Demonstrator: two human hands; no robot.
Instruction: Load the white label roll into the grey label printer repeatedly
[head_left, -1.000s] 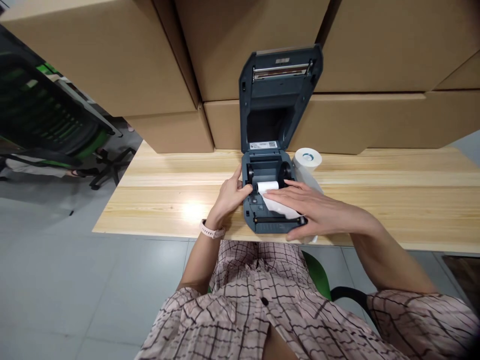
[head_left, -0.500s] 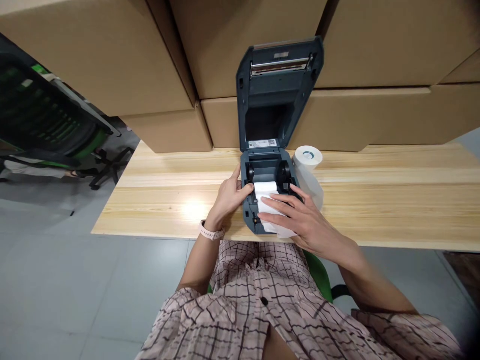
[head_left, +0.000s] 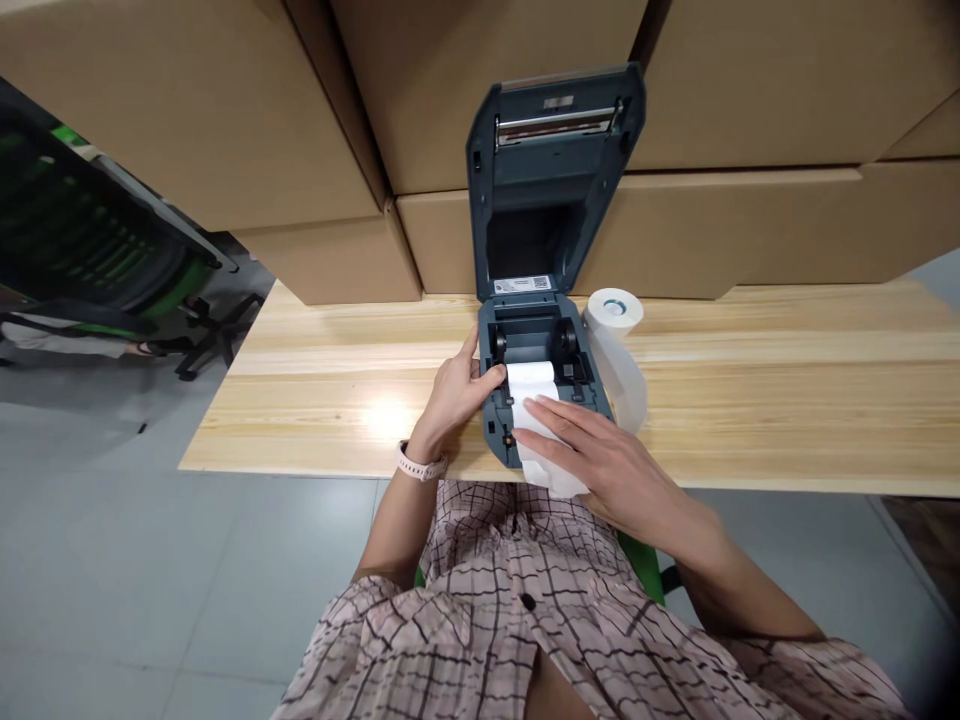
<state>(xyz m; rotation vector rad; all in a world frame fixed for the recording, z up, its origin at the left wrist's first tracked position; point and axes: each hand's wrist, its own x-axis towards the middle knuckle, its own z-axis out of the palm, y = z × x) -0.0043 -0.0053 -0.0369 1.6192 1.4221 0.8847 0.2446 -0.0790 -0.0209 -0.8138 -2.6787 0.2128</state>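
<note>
A dark grey label printer [head_left: 596,195] stands on the wooden table with its lid raised and tilted back. My left hand [head_left: 454,390] grips the left side of its base, thumb over the rim and forefinger along the outer wall. Inside the base lies a strip of white label paper [head_left: 531,415], running forward over the front edge. My right hand [head_left: 600,450] rests with outstretched fingers flat on this strip. Under that palm, part of the paper and the printer's front right corner are hidden. Right of the printer stands a white paper roll [head_left: 630,318], a loose length hanging from it.
Large cardboard boxes [head_left: 750,230] are stacked along the back of the wooden table [head_left: 787,400]. On the left, beyond the table's end, a black and green office chair [head_left: 112,240] stands on the grey floor. The table's front edge runs close to my lap.
My right hand has slid slightly toward the front, its fingers closer together and flatter on the strip. The paper's front end now hangs further over the table edge. My left hand keeps its place.
</note>
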